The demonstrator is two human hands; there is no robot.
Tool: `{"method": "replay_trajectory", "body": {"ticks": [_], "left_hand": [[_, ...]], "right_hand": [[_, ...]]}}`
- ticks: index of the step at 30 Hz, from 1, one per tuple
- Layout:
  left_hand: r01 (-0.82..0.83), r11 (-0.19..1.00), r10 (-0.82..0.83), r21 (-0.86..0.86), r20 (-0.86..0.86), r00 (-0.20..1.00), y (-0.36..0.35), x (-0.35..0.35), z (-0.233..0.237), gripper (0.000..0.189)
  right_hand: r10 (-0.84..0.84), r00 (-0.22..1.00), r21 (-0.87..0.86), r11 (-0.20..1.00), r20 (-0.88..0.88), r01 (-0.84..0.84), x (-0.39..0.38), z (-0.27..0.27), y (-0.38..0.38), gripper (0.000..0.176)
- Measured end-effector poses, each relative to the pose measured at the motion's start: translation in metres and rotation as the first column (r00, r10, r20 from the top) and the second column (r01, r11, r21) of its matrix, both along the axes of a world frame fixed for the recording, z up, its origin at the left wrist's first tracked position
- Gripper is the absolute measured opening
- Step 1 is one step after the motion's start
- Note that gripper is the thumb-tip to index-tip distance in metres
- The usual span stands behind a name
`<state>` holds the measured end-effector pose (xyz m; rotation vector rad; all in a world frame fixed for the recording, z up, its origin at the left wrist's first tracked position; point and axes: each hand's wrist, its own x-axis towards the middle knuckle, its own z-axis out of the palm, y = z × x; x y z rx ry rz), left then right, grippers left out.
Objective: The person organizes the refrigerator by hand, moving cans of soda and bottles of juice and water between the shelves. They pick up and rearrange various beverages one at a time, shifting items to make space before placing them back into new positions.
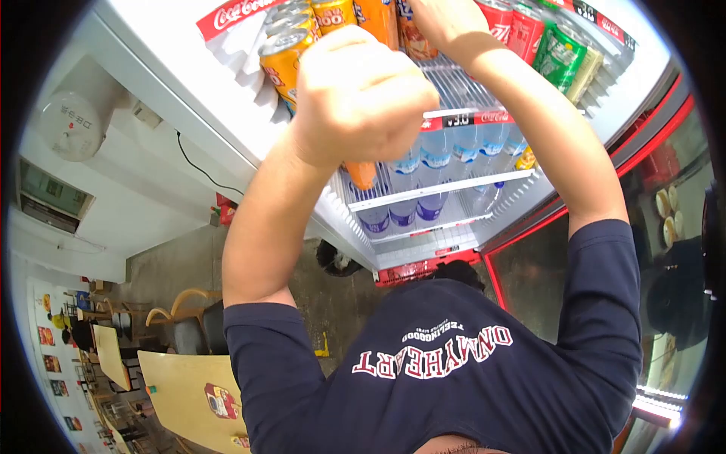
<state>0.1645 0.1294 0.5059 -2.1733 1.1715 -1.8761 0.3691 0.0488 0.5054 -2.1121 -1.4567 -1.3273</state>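
Observation:
My left hand (367, 98) is raised in front of the open drinks fridge, its fingers curled into a fist; their inner side is hidden, so I cannot tell what they hold. Behind it stand orange cans (286, 57) on the upper shelf. My right hand (450, 30) reaches deeper over that shelf, its fingers mostly cut off by the top edge. Right beside it is an orange and dark blue drink container (416, 38). Red cola cans (524, 34) and a green can (560, 54) stand to the right of that hand.
Below, clear bottles with blue labels (435, 155) line a lower shelf (454, 189), with an orange bottle (363, 175) at its left. The fridge's red-edged door (597, 178) stands open on the right. Tables (181, 386) and a chair (189, 318) are at the lower left.

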Motion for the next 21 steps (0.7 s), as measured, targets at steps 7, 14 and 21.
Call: {"method": "replay_trajectory", "body": {"ticks": [7, 14, 21], "left_hand": [[0.061, 0.998, -0.059, 0.012, -0.081, 0.995, 0.003, -0.01, 0.005, 0.019], [0.103, 0.919, -0.198, -0.38, -0.222, 0.955, -0.029, -0.059, -0.108, 0.019], [-0.679, 0.549, 0.292, -0.487, -0.649, 0.702, -0.016, -0.044, -0.217, 0.037]], "right_hand": [[-0.151, 0.957, -0.083, 0.987, -0.248, 0.135, 0.003, -0.007, -0.004, 0.056], [0.124, 0.986, 0.191, 0.976, -0.109, -0.102, -0.008, -0.036, -0.021, 0.039], [0.653, 0.662, 0.405, 0.753, -0.366, -0.519, -0.042, -0.083, -0.069, 0.018]]}}
